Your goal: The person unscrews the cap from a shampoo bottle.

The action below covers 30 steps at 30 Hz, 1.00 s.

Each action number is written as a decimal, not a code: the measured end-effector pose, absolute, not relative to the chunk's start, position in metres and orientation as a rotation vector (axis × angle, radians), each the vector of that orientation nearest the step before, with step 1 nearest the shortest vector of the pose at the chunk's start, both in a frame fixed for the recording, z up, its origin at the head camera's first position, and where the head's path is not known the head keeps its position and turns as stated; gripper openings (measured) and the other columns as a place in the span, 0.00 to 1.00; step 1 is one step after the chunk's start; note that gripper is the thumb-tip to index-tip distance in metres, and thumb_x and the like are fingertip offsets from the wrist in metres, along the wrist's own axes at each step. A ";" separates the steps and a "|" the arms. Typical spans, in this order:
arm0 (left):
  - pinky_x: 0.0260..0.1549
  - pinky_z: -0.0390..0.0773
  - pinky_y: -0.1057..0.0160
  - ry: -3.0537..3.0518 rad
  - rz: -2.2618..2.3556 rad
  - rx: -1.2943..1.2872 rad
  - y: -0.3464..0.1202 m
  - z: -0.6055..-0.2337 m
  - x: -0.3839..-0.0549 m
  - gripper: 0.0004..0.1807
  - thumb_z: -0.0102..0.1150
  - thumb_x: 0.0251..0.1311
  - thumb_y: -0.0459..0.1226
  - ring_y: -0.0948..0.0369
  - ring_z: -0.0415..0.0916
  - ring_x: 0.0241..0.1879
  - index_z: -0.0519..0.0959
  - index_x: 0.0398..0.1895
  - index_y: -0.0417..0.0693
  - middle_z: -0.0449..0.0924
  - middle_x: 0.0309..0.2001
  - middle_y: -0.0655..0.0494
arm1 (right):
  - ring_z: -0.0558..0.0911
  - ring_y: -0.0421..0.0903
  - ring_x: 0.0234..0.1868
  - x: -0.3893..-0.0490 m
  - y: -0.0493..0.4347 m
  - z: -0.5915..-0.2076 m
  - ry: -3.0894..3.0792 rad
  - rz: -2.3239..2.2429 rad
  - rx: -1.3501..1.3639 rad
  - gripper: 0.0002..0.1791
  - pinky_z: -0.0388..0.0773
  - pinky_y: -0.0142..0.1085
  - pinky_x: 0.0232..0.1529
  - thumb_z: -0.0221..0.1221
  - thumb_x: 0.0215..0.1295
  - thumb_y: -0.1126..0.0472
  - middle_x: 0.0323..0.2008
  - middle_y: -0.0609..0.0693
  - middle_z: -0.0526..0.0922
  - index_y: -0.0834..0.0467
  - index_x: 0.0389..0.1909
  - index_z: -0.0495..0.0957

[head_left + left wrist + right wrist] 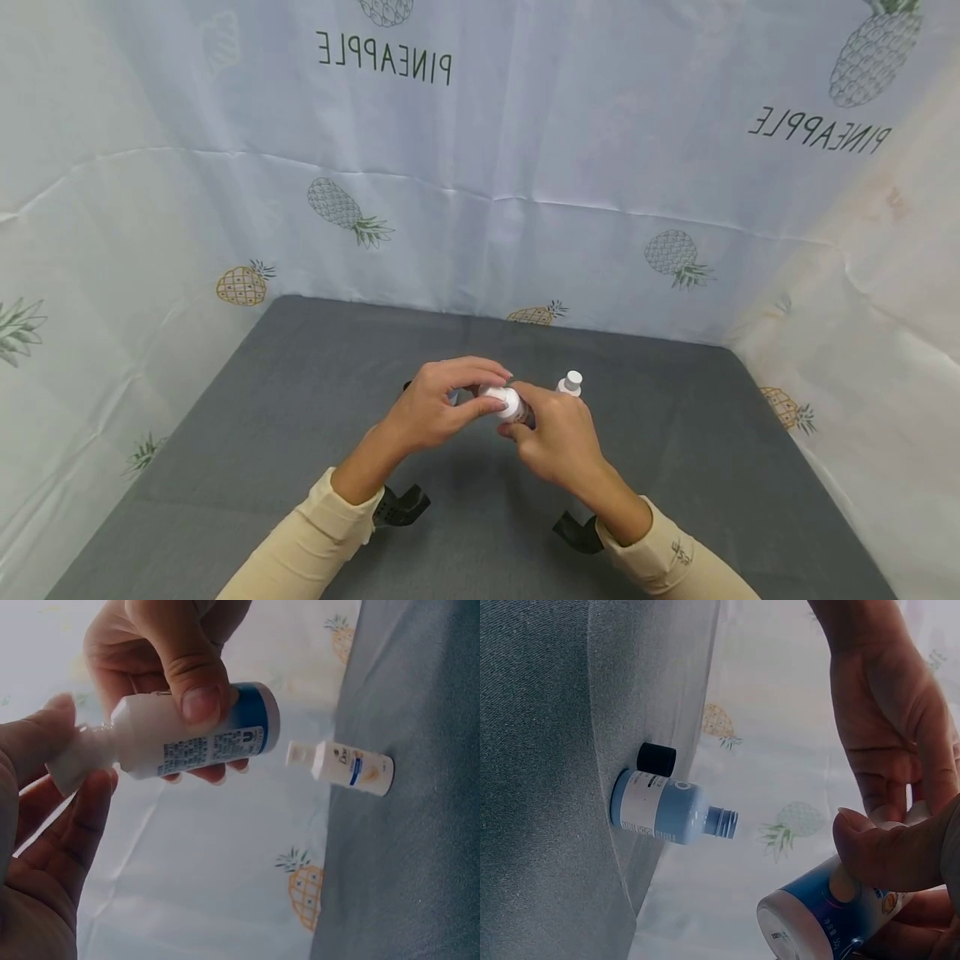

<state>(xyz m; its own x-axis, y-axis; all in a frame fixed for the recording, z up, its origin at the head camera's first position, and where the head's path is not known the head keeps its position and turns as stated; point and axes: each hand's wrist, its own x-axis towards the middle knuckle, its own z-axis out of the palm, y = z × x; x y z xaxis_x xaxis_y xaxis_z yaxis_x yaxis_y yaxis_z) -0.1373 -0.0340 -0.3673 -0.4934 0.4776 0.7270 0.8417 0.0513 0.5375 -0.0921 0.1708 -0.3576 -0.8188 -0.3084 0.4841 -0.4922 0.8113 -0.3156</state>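
My right hand (558,433) grips a small white-and-blue bottle (150,742) by its body, thumb along the side. With thumb and fingertips my left hand (431,404) pinches the white cap (81,756) at its neck. In the left wrist view the bottle is held above the table, and the neck shows between cap and shoulder. In the right wrist view the bottle's base (784,937) shows, while the left hand covers most of the cap.
A white Dove bottle (356,768) with its cap on stands behind the right hand. Behind the left hand, a light-blue bottle (664,808) stands uncapped, its threaded neck bare, beside a black cap (657,760). Pineapple-print curtain (480,233) encloses the grey table (675,433).
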 end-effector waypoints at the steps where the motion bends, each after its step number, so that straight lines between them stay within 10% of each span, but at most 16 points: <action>1: 0.38 0.87 0.64 -1.985 -1.428 -1.328 -0.034 -0.367 -0.137 0.14 0.71 0.61 0.27 0.61 0.86 0.40 0.86 0.51 0.40 0.88 0.52 0.45 | 0.69 0.33 0.20 -0.092 0.171 -0.358 -2.582 0.608 0.599 0.20 0.67 0.29 0.23 0.81 0.48 0.60 0.30 0.43 0.89 0.51 0.42 0.87; 30: 0.41 0.87 0.64 -2.028 -1.410 -1.316 -0.040 -0.367 -0.137 0.14 0.72 0.61 0.30 0.62 0.85 0.40 0.86 0.50 0.42 0.89 0.46 0.50 | 0.63 0.33 0.18 -0.093 0.171 -0.358 -2.599 0.615 0.589 0.18 0.63 0.28 0.22 0.81 0.48 0.59 0.25 0.40 0.85 0.50 0.40 0.86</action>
<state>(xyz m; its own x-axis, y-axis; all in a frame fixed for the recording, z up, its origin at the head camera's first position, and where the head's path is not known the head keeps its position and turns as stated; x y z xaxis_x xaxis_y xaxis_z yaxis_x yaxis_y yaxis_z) -0.1365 -0.0397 -0.3668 -0.5123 0.4922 0.7038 0.8311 0.0776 0.5508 -0.0927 0.1706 -0.3580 -0.8297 -0.3036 0.4685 -0.4813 0.8141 -0.3250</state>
